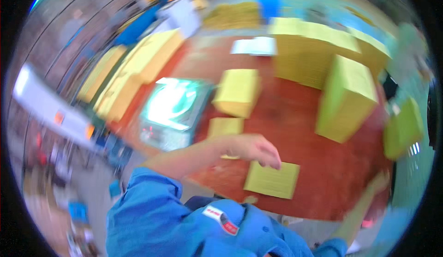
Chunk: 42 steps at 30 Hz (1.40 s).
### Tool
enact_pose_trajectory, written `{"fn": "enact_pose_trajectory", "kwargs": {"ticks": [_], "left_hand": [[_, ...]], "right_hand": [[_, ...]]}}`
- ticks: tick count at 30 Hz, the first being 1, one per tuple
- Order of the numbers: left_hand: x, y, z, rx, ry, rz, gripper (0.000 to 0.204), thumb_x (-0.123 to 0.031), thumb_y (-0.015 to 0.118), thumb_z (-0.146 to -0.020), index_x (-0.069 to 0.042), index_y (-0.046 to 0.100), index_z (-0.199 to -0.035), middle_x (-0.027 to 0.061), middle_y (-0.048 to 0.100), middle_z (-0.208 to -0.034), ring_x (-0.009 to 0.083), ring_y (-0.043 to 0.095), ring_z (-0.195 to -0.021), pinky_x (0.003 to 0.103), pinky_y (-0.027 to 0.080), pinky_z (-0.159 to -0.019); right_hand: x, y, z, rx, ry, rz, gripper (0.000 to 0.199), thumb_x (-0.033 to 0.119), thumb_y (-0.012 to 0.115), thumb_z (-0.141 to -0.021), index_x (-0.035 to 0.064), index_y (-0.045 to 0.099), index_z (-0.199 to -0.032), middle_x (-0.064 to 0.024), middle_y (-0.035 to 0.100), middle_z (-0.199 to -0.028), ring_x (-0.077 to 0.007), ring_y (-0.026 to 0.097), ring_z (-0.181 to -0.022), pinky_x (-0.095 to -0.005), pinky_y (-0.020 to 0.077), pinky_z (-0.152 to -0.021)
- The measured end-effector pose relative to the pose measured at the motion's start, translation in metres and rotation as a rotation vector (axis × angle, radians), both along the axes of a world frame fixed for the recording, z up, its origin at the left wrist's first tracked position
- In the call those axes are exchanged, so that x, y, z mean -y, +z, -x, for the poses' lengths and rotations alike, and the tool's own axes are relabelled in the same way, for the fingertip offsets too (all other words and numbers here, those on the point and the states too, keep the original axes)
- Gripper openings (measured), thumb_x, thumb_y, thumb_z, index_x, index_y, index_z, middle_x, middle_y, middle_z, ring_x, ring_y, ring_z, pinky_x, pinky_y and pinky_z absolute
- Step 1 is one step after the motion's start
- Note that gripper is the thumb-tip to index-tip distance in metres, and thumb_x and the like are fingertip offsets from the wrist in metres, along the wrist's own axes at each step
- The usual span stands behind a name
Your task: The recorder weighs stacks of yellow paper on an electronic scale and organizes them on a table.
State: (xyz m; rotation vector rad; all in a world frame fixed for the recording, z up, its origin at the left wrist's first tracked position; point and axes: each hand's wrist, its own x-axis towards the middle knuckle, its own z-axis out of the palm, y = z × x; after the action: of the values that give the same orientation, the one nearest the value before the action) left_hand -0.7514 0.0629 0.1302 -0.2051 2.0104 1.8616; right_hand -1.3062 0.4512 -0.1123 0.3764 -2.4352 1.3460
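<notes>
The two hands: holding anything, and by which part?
The left hand seems empty, near the flat yellow sheet; the right hand is too blurred to tell.

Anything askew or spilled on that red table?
One tall yellow block on the right of the table stands angled to the yellow row behind, so it looks out of line. The yellow sheet by the left hand lies flat. No spill shows; blur could hide damage.

Blue upright bin (268,5) beside a yellowish-brown heap (233,17), flat white sheets (254,46) on a red-brown tabletop (290,118), grey bench scale (173,107) with glare across its top, small blue box (78,211) at lower left
</notes>
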Motion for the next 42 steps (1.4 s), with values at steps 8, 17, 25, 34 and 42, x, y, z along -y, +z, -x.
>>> {"fn": "enact_pose_trajectory", "kwargs": {"ticks": [8,17,25,34,42], "left_hand": [[0.109,-0.015,-0.463,-0.413,1.621,-0.069,0.038,-0.036,0.050,-0.097,-0.001,0.065,-0.101,0.0184,0.067,-0.107,0.0296,0.064,-0.103,0.043,0.050,-0.091],[0.311,-0.057,-0.628,0.029,1.406,1.317,0.053,-0.045,0.050,-0.095,-0.007,0.054,-0.132,0.0147,0.055,-0.133,0.0320,0.048,-0.126,0.046,0.038,-0.105],[0.527,-0.048,-0.602,0.252,0.999,1.657,0.073,-0.061,0.038,-0.095,-0.013,0.034,-0.149,0.0151,0.029,-0.155,0.0316,0.021,-0.145,0.057,0.018,-0.114],[0.564,-0.087,-0.551,0.319,0.859,1.638,0.096,-0.069,0.049,-0.084,-0.003,0.027,-0.149,0.0215,0.023,-0.155,0.0335,0.018,-0.146,0.055,0.013,-0.116],[0.391,-0.086,-0.556,0.288,0.650,1.607,0.091,-0.037,0.066,-0.079,0.001,0.023,-0.149,0.0221,0.022,-0.156,0.0355,0.020,-0.145,0.050,0.017,-0.118]], "right_hand": [[0.249,0.179,-0.435,0.038,0.809,0.453,0.031,0.000,0.043,-0.093,-0.0031,0.056,-0.121,-0.0126,0.061,-0.113,-0.0215,0.060,-0.100,-0.0321,0.0482,-0.090],[0.400,0.133,-0.911,0.830,2.145,-0.100,0.034,0.006,0.060,-0.089,0.0005,0.056,-0.123,-0.0133,0.065,-0.108,-0.0221,0.066,-0.097,-0.0348,0.0522,-0.086],[0.448,0.069,-1.020,0.285,2.027,-0.139,0.046,0.006,0.064,-0.079,0.0035,0.054,-0.125,-0.0168,0.064,-0.108,-0.0348,0.064,-0.095,-0.0397,0.0538,-0.082],[0.457,0.098,-1.020,0.290,1.939,-0.157,0.045,0.014,0.061,-0.080,0.0023,0.056,-0.123,-0.0163,0.062,-0.112,-0.0321,0.063,-0.101,-0.0401,0.0542,-0.081],[0.452,0.062,-1.028,0.159,1.940,-0.085,0.033,0.005,0.061,-0.080,0.0001,0.057,-0.112,-0.0153,0.062,-0.098,-0.0355,0.063,-0.092,-0.0431,0.0519,-0.075]]}}
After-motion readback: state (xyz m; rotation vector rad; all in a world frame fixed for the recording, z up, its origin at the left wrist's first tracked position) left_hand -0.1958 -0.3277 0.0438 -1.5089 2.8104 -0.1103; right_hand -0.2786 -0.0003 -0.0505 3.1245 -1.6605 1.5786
